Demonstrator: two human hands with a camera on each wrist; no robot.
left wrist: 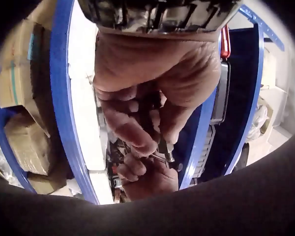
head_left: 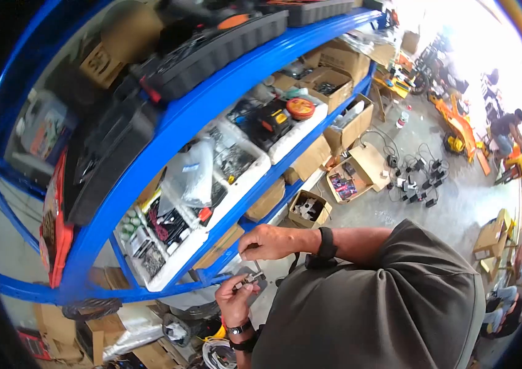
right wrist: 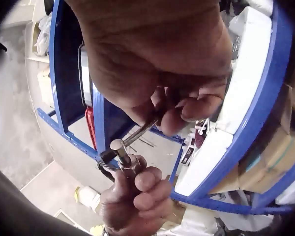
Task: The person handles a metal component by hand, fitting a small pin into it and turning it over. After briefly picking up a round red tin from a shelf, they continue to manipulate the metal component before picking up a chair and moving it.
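Note:
My left hand point(head_left: 234, 301) grips a small silver metal part point(right wrist: 119, 147) with a round end and a short dark piece point(right wrist: 108, 156) beside it. Above it, the fingers of my right hand point(head_left: 273, 242) pinch a thin metal rod point(right wrist: 141, 131). The rod slants down from the right fingertips, and its lower end meets the silver part. In the left wrist view, the silver part point(left wrist: 165, 150) shows between the left thumb and fingers, with the right hand point(left wrist: 150, 183) close beyond. Much of both pieces is hidden by the fingers.
Blue shelving point(head_left: 187, 117) runs close in front of both hands. White foam boxes point(head_left: 175, 261) with tools and small parts stand on it. Cardboard boxes point(head_left: 350, 175) lie on the floor beyond, near several black devices point(head_left: 418, 181). Another person point(head_left: 507, 132) bends at the far right.

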